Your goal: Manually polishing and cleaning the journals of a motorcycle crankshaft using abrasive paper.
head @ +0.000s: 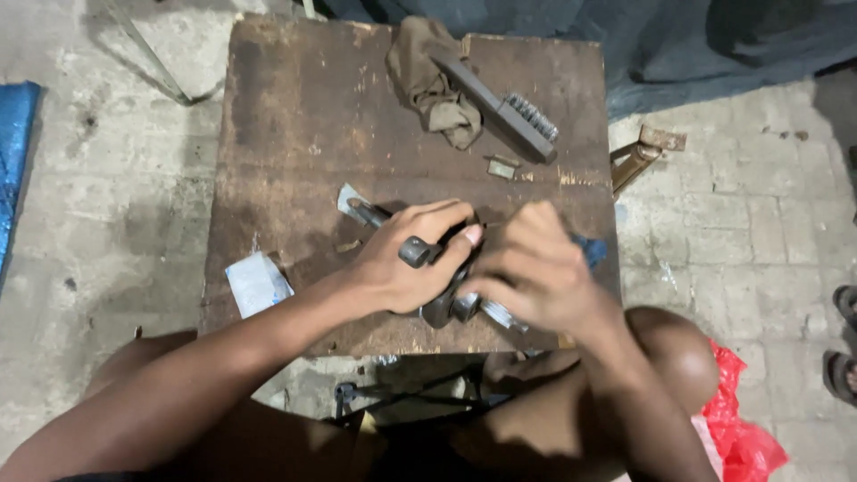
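My left hand (406,268) grips a dark metal part (418,253) with a short cylindrical stub, near the front edge of a worn wooden board (303,116). Beside it, my right hand (536,272) is closed over the same metal assembly, whose shiny rounded ends (451,308) show below my fingers. A thin metal rod (368,212) sticks out from under my left hand toward the far left. Something blue (592,250) peeks out behind my right hand. Most of the part is hidden by both hands.
A wire brush (513,112) and a brown rag (433,76) lie at the board's far side, with a small metal piece (502,166) nearby. A white scrap (257,283) sits at the front left. A red bag (741,428) lies on the concrete floor, right.
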